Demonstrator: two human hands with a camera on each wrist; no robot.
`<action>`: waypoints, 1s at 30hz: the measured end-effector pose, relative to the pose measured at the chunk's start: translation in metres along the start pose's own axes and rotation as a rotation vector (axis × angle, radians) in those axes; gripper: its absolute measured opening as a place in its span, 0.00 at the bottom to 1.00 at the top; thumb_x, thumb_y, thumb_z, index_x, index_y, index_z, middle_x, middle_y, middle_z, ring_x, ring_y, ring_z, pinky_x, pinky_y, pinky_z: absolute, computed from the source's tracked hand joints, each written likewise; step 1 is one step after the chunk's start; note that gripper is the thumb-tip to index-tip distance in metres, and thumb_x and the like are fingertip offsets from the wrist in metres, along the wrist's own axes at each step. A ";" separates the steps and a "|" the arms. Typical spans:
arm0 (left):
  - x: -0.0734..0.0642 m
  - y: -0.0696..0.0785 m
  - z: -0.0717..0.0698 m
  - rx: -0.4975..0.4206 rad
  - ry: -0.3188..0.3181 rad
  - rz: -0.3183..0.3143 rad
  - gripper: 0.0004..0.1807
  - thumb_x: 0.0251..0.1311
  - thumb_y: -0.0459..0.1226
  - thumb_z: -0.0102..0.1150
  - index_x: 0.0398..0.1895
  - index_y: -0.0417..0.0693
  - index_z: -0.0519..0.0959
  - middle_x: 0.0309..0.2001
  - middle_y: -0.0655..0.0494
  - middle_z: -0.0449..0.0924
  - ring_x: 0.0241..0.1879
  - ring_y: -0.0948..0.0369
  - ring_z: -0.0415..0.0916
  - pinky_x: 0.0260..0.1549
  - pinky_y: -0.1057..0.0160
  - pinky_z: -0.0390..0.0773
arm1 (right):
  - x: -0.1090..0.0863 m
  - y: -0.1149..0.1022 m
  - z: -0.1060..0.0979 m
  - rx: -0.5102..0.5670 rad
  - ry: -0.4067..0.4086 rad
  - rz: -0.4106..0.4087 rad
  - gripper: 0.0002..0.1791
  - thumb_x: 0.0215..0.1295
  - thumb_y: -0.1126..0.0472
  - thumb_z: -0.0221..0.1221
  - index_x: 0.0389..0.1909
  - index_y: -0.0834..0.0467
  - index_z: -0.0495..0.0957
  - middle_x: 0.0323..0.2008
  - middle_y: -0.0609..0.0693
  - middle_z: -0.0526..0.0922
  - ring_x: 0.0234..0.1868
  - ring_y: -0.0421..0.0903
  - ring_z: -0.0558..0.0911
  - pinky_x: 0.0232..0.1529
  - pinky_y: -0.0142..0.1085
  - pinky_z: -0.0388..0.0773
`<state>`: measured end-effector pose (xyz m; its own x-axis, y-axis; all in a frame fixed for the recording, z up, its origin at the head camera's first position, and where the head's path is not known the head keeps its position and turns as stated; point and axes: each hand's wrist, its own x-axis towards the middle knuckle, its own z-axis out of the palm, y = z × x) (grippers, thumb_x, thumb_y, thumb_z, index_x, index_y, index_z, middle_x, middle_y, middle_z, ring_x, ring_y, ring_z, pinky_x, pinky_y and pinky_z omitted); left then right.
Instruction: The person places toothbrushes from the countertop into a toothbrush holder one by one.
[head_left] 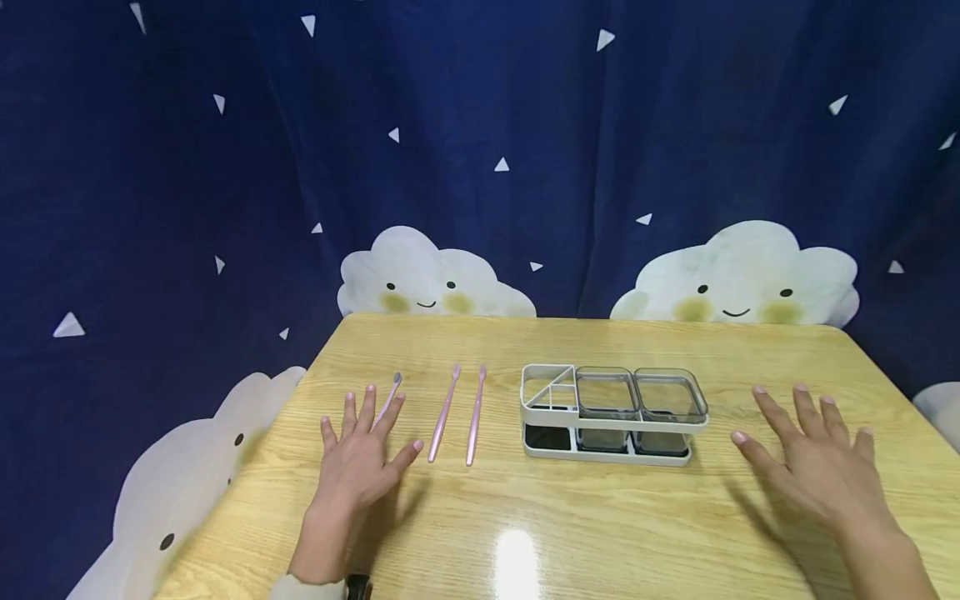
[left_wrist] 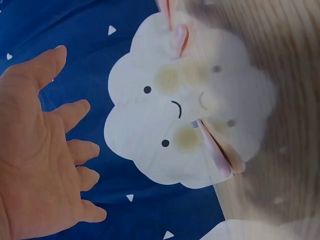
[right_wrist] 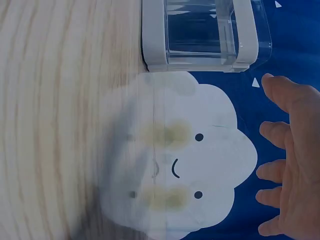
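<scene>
My left hand (head_left: 356, 462) hovers palm down over the left part of the table, fingers spread, holding nothing. Just beyond its fingers lies a toothbrush (head_left: 395, 385), partly hidden by the hand. Two pink toothbrushes (head_left: 444, 414) (head_left: 476, 417) lie side by side to the right of that hand. A white toothbrush holder (head_left: 550, 417) with two clear cups (head_left: 606, 393) (head_left: 670, 396) stands at the middle right. My right hand (head_left: 823, 467), also spread and with nothing in it, is to the right of the holder, apart from it. In the right wrist view, the holder's end (right_wrist: 155, 37) appears above the hand.
The light wooden table (head_left: 600, 533) extends under everything, its far edge meeting a dark blue curtain (head_left: 465, 100) printed with white triangles and smiling clouds. The holder has two levels, with a divided section at its left end. A light reflection shows near the table's front.
</scene>
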<state>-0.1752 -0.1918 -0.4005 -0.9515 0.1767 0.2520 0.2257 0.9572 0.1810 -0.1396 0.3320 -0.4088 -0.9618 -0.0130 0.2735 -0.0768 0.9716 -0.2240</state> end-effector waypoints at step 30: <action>0.023 -0.066 -0.002 -0.816 -0.134 -0.068 0.33 0.56 0.37 0.64 0.65 0.45 0.66 0.64 0.42 0.62 0.61 0.41 0.60 0.54 0.40 0.64 | 0.026 -0.028 0.013 0.696 0.138 -0.150 0.39 0.54 0.66 0.66 0.67 0.61 0.60 0.56 0.45 0.69 0.52 0.27 0.67 0.45 0.16 0.66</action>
<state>-0.2112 -0.2515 -0.4051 -0.9737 0.1997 0.1099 0.1989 0.5091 0.8374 -0.1658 0.3014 -0.4071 -0.8893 -0.0599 0.4535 -0.3992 0.5856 -0.7055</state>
